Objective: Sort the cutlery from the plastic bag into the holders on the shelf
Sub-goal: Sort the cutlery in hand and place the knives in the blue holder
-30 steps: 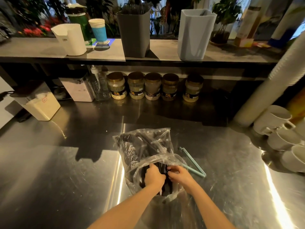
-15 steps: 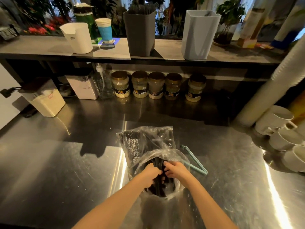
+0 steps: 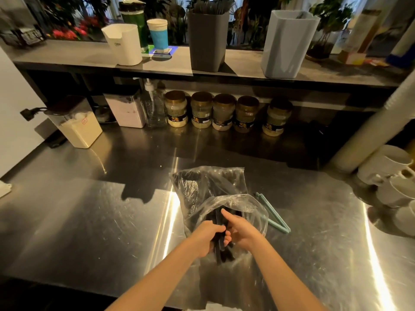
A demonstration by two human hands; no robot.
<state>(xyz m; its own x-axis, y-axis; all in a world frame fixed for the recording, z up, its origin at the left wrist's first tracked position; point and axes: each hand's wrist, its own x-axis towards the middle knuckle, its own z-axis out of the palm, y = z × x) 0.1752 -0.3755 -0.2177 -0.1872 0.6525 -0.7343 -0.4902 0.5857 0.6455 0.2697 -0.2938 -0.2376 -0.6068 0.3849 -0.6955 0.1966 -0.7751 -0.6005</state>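
The plastic bag (image 3: 215, 198) lies on the steel counter (image 3: 89, 221) with its open mouth turned to the person, and both hands are at this mouth. The left hand (image 3: 206, 237) has its fingers curled round a bundle of black cutlery (image 3: 219, 248) and grips it firmly. The right hand (image 3: 241, 232) is just beside it, on the right side of the mouth. Its thumb is stretched forward and its fingers are bent toward the bundle, but the view does not show whether it holds cutlery, the film of the bag, or nothing. The long axis of the bundle runs along the bag, from the person toward the shelf (image 3: 67, 57), and the near ends stick out of the mouth below the left hand. More dark pieces show through the film deeper in the bag. Both holders stand on the shelf, well beyond the far end of the bag and higher than it. The dark grey holder (image 3: 207, 41) is almost straight behind the bag, and the pale holder (image 3: 287, 46) is behind it and to the right. The left hand seems the one to draw the bundle out, toward the person along its own axis, before it can be lifted forward over the bag. A teal clip (image 3: 272, 214) lies on the counter, just right of the bag.
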